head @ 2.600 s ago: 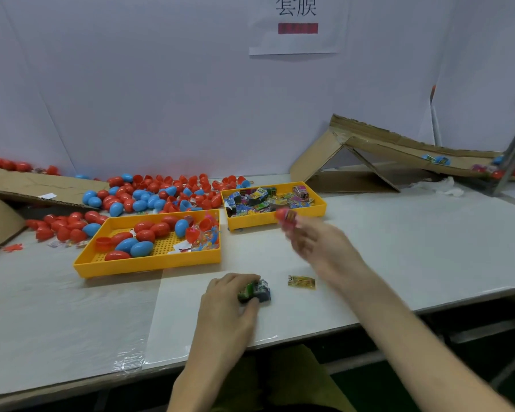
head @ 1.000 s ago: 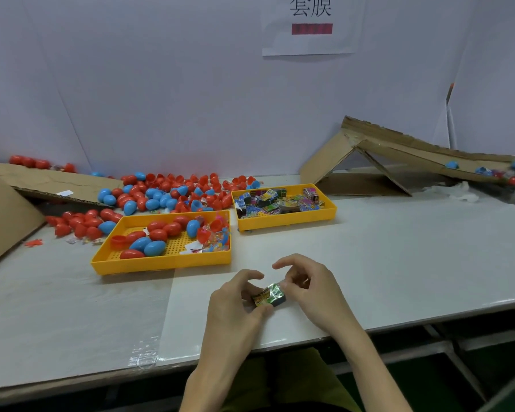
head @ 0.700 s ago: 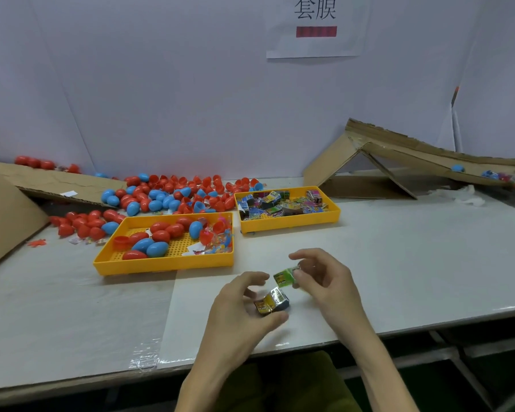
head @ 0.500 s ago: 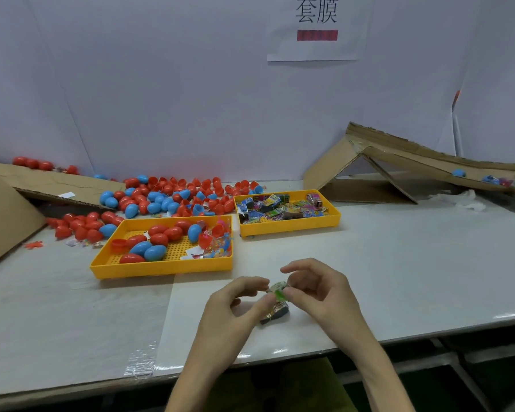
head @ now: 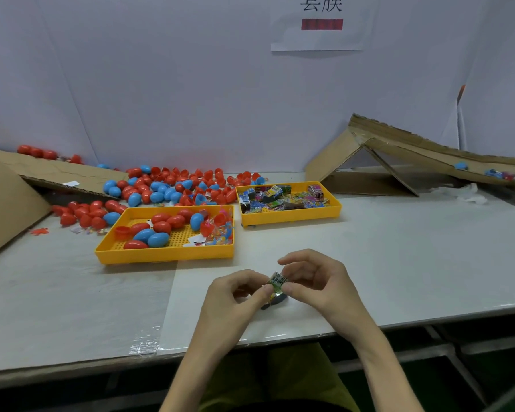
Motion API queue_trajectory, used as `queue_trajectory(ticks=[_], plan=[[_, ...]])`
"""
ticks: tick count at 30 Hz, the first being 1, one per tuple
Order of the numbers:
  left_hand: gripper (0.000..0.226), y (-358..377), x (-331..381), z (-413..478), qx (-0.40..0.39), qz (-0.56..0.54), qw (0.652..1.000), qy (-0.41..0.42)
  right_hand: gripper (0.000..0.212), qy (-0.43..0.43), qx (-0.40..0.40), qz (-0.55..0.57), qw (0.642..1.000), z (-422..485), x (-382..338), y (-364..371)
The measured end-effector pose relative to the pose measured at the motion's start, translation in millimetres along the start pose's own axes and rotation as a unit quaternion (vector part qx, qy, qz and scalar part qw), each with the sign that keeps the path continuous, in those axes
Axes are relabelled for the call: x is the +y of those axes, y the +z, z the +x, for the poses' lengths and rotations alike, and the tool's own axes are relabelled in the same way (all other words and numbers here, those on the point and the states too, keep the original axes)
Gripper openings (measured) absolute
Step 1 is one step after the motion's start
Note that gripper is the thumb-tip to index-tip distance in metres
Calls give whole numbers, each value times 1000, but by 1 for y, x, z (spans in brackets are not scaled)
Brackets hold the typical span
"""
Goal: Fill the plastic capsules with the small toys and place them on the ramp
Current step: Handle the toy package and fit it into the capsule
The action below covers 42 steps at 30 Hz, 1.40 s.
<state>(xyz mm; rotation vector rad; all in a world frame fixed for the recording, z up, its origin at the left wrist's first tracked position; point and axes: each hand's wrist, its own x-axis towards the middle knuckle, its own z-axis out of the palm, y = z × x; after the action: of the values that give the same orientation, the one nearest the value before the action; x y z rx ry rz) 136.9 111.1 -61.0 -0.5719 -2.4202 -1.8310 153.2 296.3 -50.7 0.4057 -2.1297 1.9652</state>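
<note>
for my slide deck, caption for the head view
Left hand and right hand pinch a small toy packet over the table.

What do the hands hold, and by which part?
One small toy packet: the left hand pinches its left edge, the right hand its right edge.

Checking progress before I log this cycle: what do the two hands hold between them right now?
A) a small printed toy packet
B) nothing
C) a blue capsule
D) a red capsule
A: the left hand and the right hand both pinch the small printed toy packet with their fingertips, over the table.
</note>
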Motion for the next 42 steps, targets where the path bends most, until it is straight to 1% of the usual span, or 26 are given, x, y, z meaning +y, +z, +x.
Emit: queue_trajectory(ticks=[4,7,9,12,14,16,19,23,27,30,32,38,42], plan=[[13,0,0,-1,18,10,1000,-3,35,-4,10,-2,1000,-1,-1,1],[12,-2,2,0,29,-21,999,-8,25,-11,31,-17,999,-1,-3,3],[9,-4,1,0,39,-57,998,-14,17,-4,34,-58,998,-1,-4,7],[4,-4,1,0,29,-78,996,-9,20,1,5,-143,990,0,-2,11],[9,-4,1,0,17,-74,997,-6,18,-1,-10,-160,987,1,-1,11],[18,-5,1,-1,5,-72,997,-1,18,-2,-14,-152,988,1,0,9],[21,-5,1,-2,-3,-74,997,6,24,2,-25,-164,986,1,2,9],[16,-4,2,-3,0,-63,998,12,26,-12,-25,-135,990,0,2,6],[5,-5,1,-2,-13,-71,997,17,12,-11,-21,-85,996,0,2,1],[7,-5,-1,-2,6,-78,997,13,26,-15,-25,-44,999,-1,2,1],[10,-3,-2,-2,26,-75,997,16,30,-12,-26,-29,999,-1,1,1],[14,1,-5,-2,57,-50,997,31,26,-5,-25,-43,999,-1,0,3],[18,1,-4,-3,33,-30,998,34,28,-7,-35,-75,997,-1,-1,4]])
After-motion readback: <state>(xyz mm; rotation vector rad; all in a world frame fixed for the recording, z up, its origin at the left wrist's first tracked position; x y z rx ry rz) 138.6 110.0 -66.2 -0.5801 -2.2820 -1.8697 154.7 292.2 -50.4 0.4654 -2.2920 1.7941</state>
